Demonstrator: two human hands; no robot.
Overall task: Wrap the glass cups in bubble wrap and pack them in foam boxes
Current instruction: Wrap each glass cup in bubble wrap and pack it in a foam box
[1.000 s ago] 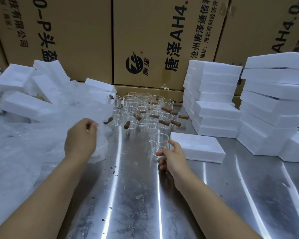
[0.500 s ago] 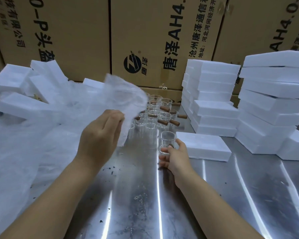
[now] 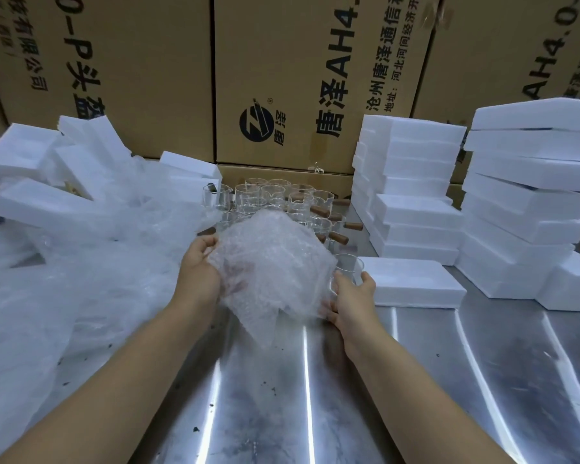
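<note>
Bubble wrap (image 3: pixel 272 262) has swung in, crumpled, translucent, beside glass cup (image 3: pixel 349 266).

Cup (image 3: pixel 350 266) half behind bubble wrap (image 3: pixel 272 266), cartons (image 3: pixel 141 61) cropped

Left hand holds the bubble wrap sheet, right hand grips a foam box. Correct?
Not quite. In the head view the right hand grips a glass cup; the foam box just lies beside it. The left hand does hold the bubble wrap sheet.
</note>
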